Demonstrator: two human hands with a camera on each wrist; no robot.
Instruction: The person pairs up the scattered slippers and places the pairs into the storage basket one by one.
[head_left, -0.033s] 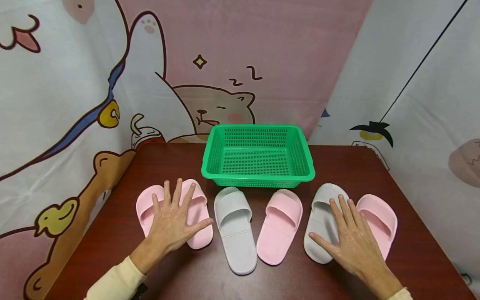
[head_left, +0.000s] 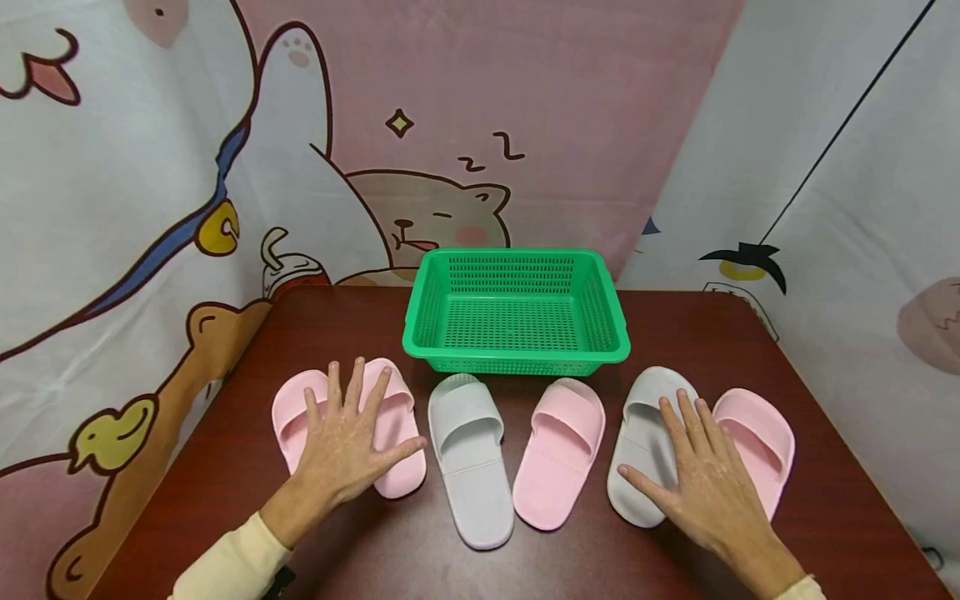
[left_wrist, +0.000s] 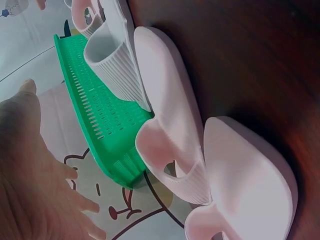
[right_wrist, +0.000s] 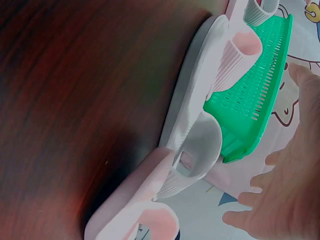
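Note:
My left hand (head_left: 339, 446), fingers spread and holding nothing, hovers over two pink slippers at the left, the outer pink slipper (head_left: 288, 414) and the inner pink slipper (head_left: 397, 467). In the left wrist view a gap shows between the palm and these slippers. Over the right pair, a grey slipper (head_left: 637, 467) and a pink slipper (head_left: 768, 433), my right hand (head_left: 708, 492) is held with straight fingers and nothing in it. Between the hands lie another grey slipper (head_left: 476, 492) and another pink slipper (head_left: 555, 475), their heels toward me.
Behind the row of slippers stands a green plastic basket (head_left: 517, 358) with nothing inside. Everything sits on a dark brown table (head_left: 360, 558). Cloth with cartoon animals (head_left: 540, 100) hangs around the back and sides.

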